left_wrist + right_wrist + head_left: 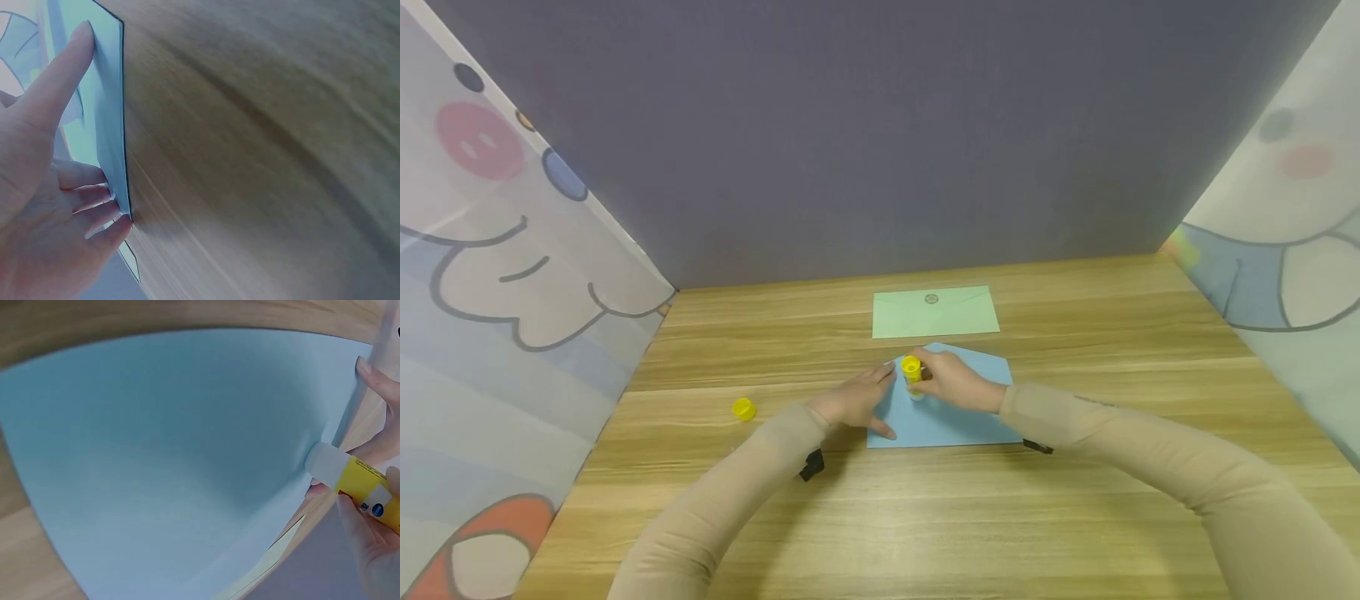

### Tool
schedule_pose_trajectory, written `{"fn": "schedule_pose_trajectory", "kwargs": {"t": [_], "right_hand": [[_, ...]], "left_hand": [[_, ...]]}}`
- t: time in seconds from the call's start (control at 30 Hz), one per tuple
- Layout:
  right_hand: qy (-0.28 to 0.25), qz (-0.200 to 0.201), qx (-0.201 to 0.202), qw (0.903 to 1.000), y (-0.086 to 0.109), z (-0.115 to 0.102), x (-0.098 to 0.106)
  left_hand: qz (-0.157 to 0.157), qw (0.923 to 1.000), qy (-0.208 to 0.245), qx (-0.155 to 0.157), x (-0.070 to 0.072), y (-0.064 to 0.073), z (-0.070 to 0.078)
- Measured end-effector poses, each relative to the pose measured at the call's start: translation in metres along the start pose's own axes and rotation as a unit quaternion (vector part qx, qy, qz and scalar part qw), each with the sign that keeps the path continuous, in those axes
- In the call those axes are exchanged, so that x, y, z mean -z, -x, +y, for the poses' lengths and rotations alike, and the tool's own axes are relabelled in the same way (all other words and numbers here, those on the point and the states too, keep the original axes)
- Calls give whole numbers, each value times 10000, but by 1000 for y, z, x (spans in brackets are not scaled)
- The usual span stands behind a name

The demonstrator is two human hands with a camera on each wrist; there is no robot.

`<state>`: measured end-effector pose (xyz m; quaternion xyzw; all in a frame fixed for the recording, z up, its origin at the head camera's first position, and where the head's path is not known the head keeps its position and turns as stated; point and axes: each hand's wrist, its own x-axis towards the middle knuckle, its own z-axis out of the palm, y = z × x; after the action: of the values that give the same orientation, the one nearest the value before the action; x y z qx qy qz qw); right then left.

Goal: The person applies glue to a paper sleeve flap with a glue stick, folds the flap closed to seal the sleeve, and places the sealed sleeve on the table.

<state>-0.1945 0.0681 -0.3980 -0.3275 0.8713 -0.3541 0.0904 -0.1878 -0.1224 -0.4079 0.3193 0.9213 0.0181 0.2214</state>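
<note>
Your cylindrical yellow-and-white tube (361,482) looks like smooth plastic; your blue pointed-flap envelope (955,425) and the pale-green rectangular envelope (936,320) look like matt paper; your brown table (910,525) shows smooth wood grain.

1. Table (887,525): wood-grained, streaks running left to right.
2. Green envelope (936,320): flat near the far edge, round seal (931,298) on its flap.
3. Wall (880,142): dark grey, far side.
4. Left panel (568,283): cartoon print, pink snout (478,140).
5. Right panel (1326,275): cartoon print, white and blue.

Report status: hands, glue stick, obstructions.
Left hand resting on blue envelope, left edge. Right hand gripping glue stick, white end down on envelope. Yellow cap off left, clear of work.
</note>
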Motion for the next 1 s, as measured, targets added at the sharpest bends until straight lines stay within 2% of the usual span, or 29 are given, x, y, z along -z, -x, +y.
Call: {"fn": "schedule_pose_trajectory", "kwargs": {"t": [0.27,0.47,0.7,0.87,1.0], "right_hand": [[-56,56,-174,9998,8,7,6],[-36,373,-285,9989,23,18,18],[-23,465,-540,9975,37,30,29],[178,521,-339,9979,42,32,31],[73,496,-251,9984,41,28,31]], "left_hand": [[35,10000,64,-54,-1,0,-1],[67,9999,20,-116,-2,-1,-3],[53,9998,143,-107,-1,2,-2],[51,9998,182,-113,-1,2,-1],[49,9998,138,-121,0,1,-1]]}}
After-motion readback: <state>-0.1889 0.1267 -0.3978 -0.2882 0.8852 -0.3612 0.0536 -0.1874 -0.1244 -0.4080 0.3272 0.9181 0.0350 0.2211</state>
